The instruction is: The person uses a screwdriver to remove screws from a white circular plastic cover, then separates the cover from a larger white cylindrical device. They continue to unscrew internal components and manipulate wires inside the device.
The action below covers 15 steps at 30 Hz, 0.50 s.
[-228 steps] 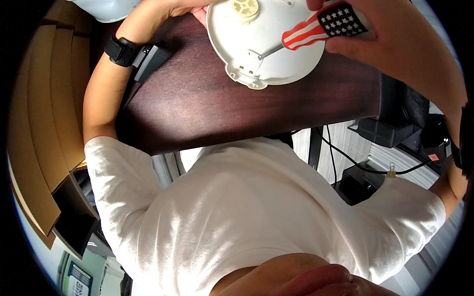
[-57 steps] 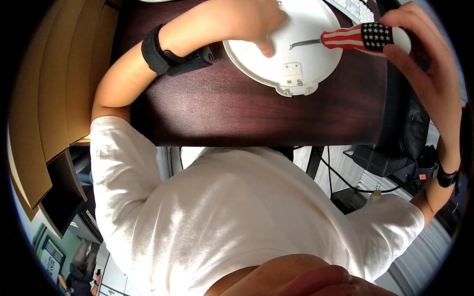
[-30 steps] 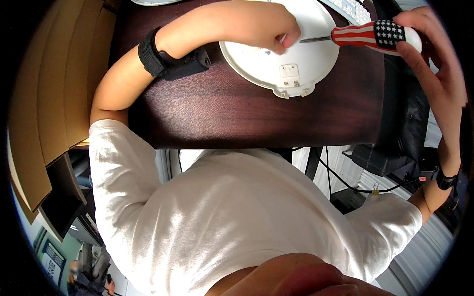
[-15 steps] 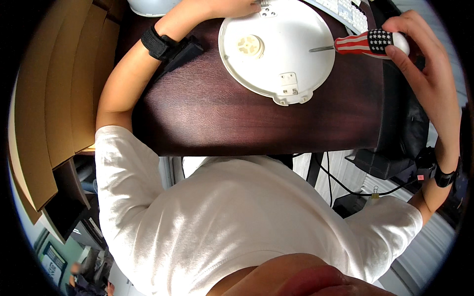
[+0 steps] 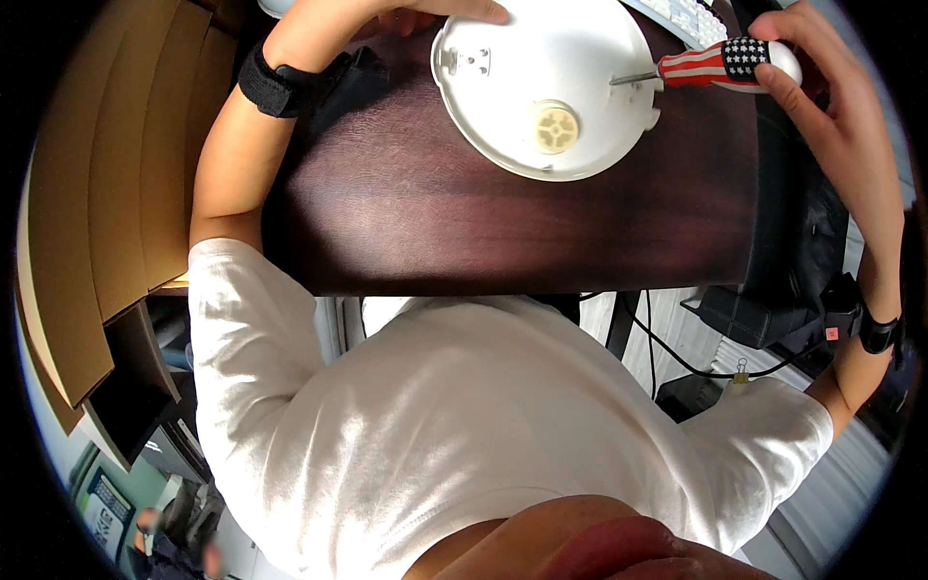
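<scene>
Where cardboard sheets [image 5: 106, 213] lean, dark wooden desk [image 5: 503, 222].

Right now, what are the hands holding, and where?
The right hand holds the screwdriver by its striped handle. The left hand rests fingers on the white round disc's top edge.

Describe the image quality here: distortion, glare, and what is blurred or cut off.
Head view: heavy fisheye, black corners, the dark wooden desk edge bowing; soft sheen on its top; the white round plastic base is brightly lit; the screwdriver is sharp; the left hand is cropped by the top edge; the bottom-left background is blurred.
</scene>
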Each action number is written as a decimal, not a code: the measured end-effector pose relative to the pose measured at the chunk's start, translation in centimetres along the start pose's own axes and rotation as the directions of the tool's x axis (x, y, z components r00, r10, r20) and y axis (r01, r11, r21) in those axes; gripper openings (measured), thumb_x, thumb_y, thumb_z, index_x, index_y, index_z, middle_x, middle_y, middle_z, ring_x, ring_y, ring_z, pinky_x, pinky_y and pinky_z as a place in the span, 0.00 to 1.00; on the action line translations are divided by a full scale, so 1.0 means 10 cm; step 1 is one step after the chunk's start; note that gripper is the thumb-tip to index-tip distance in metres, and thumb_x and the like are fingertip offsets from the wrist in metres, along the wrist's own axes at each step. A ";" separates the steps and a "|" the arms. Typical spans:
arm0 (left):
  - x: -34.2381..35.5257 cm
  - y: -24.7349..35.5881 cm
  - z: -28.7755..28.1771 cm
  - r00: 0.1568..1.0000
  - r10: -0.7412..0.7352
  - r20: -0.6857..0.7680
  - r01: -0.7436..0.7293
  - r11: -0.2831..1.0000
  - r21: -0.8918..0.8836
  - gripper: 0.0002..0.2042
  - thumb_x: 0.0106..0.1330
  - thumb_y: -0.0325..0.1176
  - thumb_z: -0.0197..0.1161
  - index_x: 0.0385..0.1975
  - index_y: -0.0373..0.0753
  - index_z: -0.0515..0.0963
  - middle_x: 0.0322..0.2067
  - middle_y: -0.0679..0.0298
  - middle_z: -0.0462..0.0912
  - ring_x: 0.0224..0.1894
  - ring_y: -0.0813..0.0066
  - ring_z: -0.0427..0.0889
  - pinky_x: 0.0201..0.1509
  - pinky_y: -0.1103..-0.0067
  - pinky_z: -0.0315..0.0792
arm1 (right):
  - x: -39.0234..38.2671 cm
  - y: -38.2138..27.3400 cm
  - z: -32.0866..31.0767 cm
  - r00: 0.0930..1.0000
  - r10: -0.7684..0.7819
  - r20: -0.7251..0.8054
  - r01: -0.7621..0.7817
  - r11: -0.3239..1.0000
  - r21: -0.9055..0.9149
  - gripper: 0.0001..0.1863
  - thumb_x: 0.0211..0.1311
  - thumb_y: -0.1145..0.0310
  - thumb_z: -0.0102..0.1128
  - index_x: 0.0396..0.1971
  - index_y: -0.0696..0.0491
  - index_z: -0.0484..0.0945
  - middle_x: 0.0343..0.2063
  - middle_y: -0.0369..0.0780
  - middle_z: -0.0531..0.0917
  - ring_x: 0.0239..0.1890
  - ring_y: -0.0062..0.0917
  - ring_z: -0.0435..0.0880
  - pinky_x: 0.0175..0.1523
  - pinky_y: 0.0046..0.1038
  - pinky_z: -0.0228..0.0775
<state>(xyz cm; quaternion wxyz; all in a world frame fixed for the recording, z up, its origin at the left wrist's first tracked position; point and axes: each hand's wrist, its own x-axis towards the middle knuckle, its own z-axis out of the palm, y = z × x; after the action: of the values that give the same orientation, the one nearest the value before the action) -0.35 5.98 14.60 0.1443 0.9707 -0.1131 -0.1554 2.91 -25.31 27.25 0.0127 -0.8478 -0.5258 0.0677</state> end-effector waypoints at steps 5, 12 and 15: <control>0.11 -0.09 0.15 0.955 0.202 -0.216 -0.210 0.978 -0.016 0.30 0.66 0.42 0.65 0.61 0.28 0.68 0.45 0.40 0.82 0.45 0.47 0.84 0.51 0.63 0.76 | 0.05 -0.03 0.05 1.000 -0.016 0.010 0.016 1.000 0.012 0.16 0.63 0.78 0.62 0.51 0.58 0.75 0.44 0.39 0.76 0.47 0.25 0.78 0.52 0.22 0.69; 0.27 -0.08 0.49 0.814 0.543 -0.207 -0.437 0.807 0.398 0.43 0.54 0.39 0.75 0.69 0.32 0.61 0.71 0.37 0.57 0.76 0.40 0.49 0.77 0.64 0.55 | 0.12 -0.05 0.13 0.999 -0.018 0.037 0.017 0.999 0.034 0.17 0.61 0.78 0.63 0.50 0.58 0.75 0.43 0.39 0.76 0.46 0.26 0.79 0.52 0.23 0.70; 0.22 -0.05 0.55 0.816 0.540 -0.206 -0.474 0.829 0.297 0.40 0.50 0.40 0.77 0.64 0.31 0.69 0.65 0.41 0.66 0.72 0.43 0.59 0.73 0.66 0.61 | 0.18 -0.07 0.15 0.998 -0.030 0.049 0.028 0.999 0.043 0.17 0.61 0.78 0.63 0.50 0.58 0.75 0.43 0.40 0.76 0.46 0.27 0.79 0.52 0.23 0.70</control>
<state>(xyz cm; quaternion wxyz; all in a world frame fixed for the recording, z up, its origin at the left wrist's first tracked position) -0.10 4.52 8.85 0.0808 0.9266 -0.3648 0.0428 2.87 -23.51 25.63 0.0186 -0.8378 -0.5366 0.0994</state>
